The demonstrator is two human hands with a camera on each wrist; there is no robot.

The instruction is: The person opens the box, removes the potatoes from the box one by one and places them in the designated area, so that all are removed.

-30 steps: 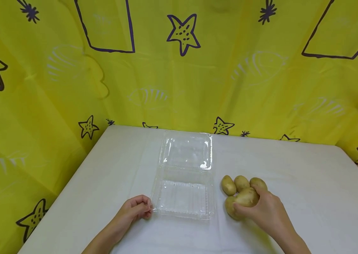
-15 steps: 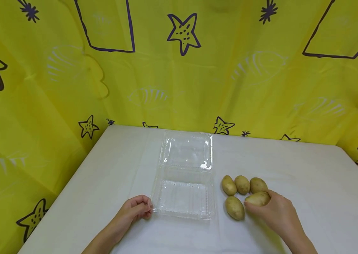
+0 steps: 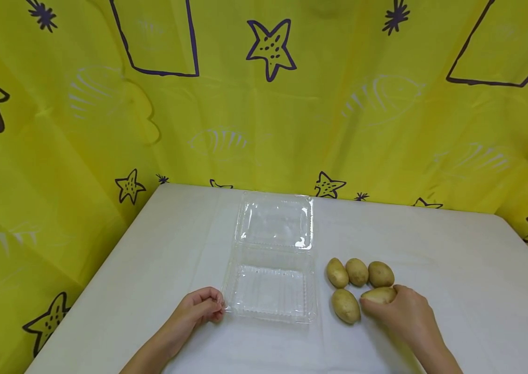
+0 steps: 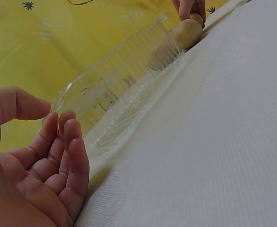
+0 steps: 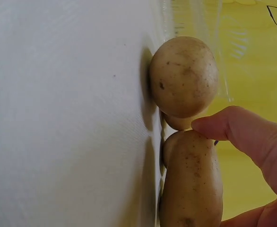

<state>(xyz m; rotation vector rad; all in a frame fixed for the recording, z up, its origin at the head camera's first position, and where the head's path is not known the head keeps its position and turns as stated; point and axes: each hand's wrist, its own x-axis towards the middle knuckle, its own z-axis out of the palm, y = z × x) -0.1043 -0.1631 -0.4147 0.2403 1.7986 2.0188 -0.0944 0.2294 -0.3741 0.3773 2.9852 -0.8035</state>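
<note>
An empty clear plastic clamshell container [image 3: 271,291] lies unfolded on the white table, its lid [image 3: 274,222] laid back toward the curtain. My left hand [image 3: 202,307] pinches the container's near left corner between thumb and forefinger; the left wrist view shows the other fingers loosely curled below the rim. To the container's right, my right hand [image 3: 401,311] grips a potato [image 5: 191,182] between thumb and fingers, low at the tabletop. Beside it on the left lies another potato [image 3: 345,306]. Behind these two, three potatoes form a row, the middle potato [image 3: 357,272] close to both neighbours.
A white cloth covers the table [image 3: 460,270]. A yellow curtain [image 3: 264,114] printed with starfish and fish hangs along the back and both sides of the table.
My right hand has carried its potato rightward off the front left potato and lowered it to the table beside that one. My left hand has stayed at the container's corner.
</note>
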